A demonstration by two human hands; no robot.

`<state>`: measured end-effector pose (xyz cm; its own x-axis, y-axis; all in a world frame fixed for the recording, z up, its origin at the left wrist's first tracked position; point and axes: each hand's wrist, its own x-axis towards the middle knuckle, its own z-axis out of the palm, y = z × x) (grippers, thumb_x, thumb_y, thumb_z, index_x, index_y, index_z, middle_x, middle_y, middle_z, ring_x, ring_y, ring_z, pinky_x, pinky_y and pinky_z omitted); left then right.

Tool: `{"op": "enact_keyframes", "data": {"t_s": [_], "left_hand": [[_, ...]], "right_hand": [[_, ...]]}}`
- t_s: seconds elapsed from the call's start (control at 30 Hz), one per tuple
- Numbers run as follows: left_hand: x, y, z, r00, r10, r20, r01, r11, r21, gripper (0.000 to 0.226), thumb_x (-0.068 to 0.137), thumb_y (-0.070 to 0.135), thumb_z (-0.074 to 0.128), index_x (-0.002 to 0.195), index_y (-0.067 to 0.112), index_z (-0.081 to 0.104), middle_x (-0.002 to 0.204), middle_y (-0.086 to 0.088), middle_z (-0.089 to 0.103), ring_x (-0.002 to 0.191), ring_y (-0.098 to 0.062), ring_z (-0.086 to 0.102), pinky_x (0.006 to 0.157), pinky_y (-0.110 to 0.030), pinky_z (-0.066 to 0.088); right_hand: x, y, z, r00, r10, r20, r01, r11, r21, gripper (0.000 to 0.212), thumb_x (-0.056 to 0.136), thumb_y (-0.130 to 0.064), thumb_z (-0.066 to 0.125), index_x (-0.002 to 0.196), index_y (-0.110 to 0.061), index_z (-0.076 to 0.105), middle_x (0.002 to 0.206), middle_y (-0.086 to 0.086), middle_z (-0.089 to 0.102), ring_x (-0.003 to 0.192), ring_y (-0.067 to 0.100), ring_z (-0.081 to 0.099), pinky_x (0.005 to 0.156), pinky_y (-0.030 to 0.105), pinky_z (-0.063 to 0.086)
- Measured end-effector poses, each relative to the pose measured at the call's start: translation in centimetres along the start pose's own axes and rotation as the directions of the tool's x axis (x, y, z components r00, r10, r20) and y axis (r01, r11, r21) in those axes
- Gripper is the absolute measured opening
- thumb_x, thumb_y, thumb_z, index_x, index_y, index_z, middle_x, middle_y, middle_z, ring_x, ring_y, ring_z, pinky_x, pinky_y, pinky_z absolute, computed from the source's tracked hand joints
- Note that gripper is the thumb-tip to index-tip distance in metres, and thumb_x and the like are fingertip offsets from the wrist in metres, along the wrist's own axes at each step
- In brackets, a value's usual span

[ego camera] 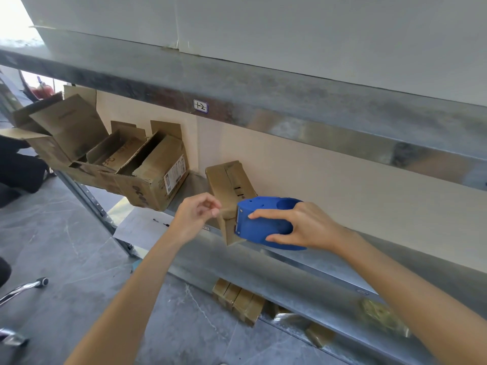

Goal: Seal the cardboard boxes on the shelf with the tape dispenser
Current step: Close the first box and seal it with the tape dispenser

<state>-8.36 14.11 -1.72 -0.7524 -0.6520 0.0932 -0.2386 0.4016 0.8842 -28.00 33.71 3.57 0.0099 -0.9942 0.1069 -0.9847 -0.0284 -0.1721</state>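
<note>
The left hand (196, 216) has its fingers (210, 204) curled in. Thumb and forefinger pinch the loose end of the brown tape (224, 212), just left of the blue tape dispenser (266, 219). The right hand (303, 225) grips the dispenser itself, with the forefinger laid along its side, the thumb tucked under the lower edge and the rest wrapped round the back. Both forearms are bare.

The dispenser is held against the front end of a small closed cardboard box (228, 180), which runs back from it towards the pale wall (329, 180). Box and dispenser are both over the metal shelf (263, 264). Further left of the dispenser, on the same shelf, is a row of larger open cardboard boxes (118, 159) with their flaps up. Above the dispenser runs the steel beam of the next shelf (290, 101), which carries a small handwritten label (200, 106).

Below the dispenser, under the shelf, lie packs of brown tape rolls (238, 299). Down to its left a white sheet of paper (139, 227) lies at the foot of the upright. Beyond that are the grey marbled floor (66, 246) and a chrome chair leg (23, 288). Far to the left, a person in dark clothes (18, 167) is low to the floor.
</note>
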Motion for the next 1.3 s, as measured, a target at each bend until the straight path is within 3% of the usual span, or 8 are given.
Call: {"op": "enact_keyframes", "data": {"t_s": [0.17, 0.3, 0.47, 0.6, 0.8, 1.07, 1.2, 1.3], "left_hand": [[-1.4, -0.8, 0.6, 1.0, -0.01, 0.013, 0.009, 0.999, 0.053, 0.024, 0.089, 0.0, 0.068, 0.085, 0.023, 0.067, 0.088, 0.001, 0.07, 0.085, -0.015, 0.067, 0.081, -0.025, 0.053], [-1.7, -1.7, 0.1, 1.0, -0.019, -0.01, 0.02, 0.996, 0.086, 0.023, 0.091, 0.001, 0.066, 0.085, 0.023, 0.067, 0.089, 0.002, 0.069, 0.083, -0.01, 0.065, 0.075, -0.009, 0.045], [-1.6, -2.0, 1.0, 0.996, 0.003, -0.093, 0.004, 0.997, 0.075, 0.025, 0.09, -0.002, 0.066, 0.104, 0.019, 0.068, 0.082, 0.003, 0.067, 0.078, -0.002, 0.063, 0.072, -0.007, 0.045], [-1.5, -2.3, 1.7, 0.979, 0.113, -0.169, -0.085, 0.983, 0.164, 0.03, 0.091, -0.008, 0.06, 0.109, 0.012, 0.071, 0.088, 0.001, 0.063, 0.079, 0.004, 0.059, 0.071, -0.005, 0.043], [-1.3, -3.7, 2.6, 0.976, 0.159, -0.146, -0.129, 0.973, 0.193, 0.037, 0.088, -0.008, 0.064, 0.117, 0.014, 0.072, 0.13, 0.005, 0.053, 0.076, 0.0, 0.058, 0.075, -0.006, 0.043], [-0.8, -5.2, 3.4, 0.953, 0.272, -0.136, -0.253, 0.957, 0.143, 0.035, 0.095, -0.009, 0.055, 0.119, 0.011, 0.071, 0.131, 0.001, 0.063, 0.112, 0.006, 0.058, 0.088, -0.008, 0.044], [-1.2, -6.0, 4.1, 0.934, 0.309, -0.18, -0.292, 0.949, 0.116, 0.033, 0.093, -0.009, 0.058, 0.12, 0.007, 0.07, 0.129, 0.002, 0.063, 0.107, -0.002, 0.062, 0.091, -0.012, 0.046], [-0.9, -6.6, 4.3, 0.92, 0.343, -0.192, -0.314, 0.935, 0.165, 0.031, 0.089, -0.001, 0.064, 0.116, 0.013, 0.071, 0.124, 0.007, 0.065, 0.098, -0.009, 0.064, 0.091, -0.025, 0.049]], "right_hand": [[-1.8, 0.1, -0.1, 0.998, 0.012, 0.059, -0.015, 0.999, 0.044, 0.051, 0.09, -0.049, 0.064, 0.136, -0.059, 0.043, 0.045, -0.004, 0.031, 0.053, 0.007, 0.044, 0.052, 0.015, 0.027], [-2.4, 0.1, 0.2, 0.995, 0.036, 0.094, -0.039, 0.999, 0.026, 0.051, 0.092, -0.053, 0.059, 0.137, -0.063, 0.038, 0.052, -0.003, 0.042, 0.048, 0.012, 0.038, 0.055, 0.015, 0.03], [-1.9, -0.1, 0.3, 0.993, 0.059, 0.101, -0.063, 0.997, 0.036, 0.052, 0.092, -0.051, 0.059, 0.138, -0.062, 0.037, 0.052, -0.004, 0.042, 0.047, 0.011, 0.037, 0.054, 0.014, 0.03], [-1.5, 0.1, 1.0, 0.993, 0.081, 0.088, -0.087, 0.994, 0.064, 0.053, 0.091, -0.052, 0.059, 0.138, -0.062, 0.036, 0.062, 0.002, 0.056, 0.051, 0.013, 0.04, 0.055, 0.016, 0.033], [-1.5, 0.8, 1.7, 0.99, 0.1, 0.1, -0.104, 0.994, 0.034, 0.053, 0.091, -0.052, 0.058, 0.139, -0.061, 0.035, 0.062, 0.004, 0.057, 0.05, 0.014, 0.04, 0.054, 0.016, 0.033], [-1.4, 0.6, 2.0, 0.985, 0.148, 0.09, -0.154, 0.985, 0.074, 0.053, 0.089, -0.051, 0.062, 0.136, -0.062, 0.04, 0.05, 0.002, 0.042, 0.049, 0.016, 0.039, 0.053, 0.017, 0.033], [-1.3, 0.2, 2.1, 0.979, 0.174, 0.108, -0.184, 0.979, 0.093, 0.053, 0.09, -0.047, 0.064, 0.136, -0.06, 0.042, 0.045, -0.002, 0.031, 0.048, 0.015, 0.039, 0.05, 0.018, 0.029], [-1.1, -0.1, 2.1, 0.978, 0.174, 0.114, -0.185, 0.978, 0.095, 0.053, 0.09, -0.046, 0.065, 0.136, -0.058, 0.043, 0.043, -0.003, 0.029, 0.048, 0.015, 0.04, 0.049, 0.017, 0.028]]}}
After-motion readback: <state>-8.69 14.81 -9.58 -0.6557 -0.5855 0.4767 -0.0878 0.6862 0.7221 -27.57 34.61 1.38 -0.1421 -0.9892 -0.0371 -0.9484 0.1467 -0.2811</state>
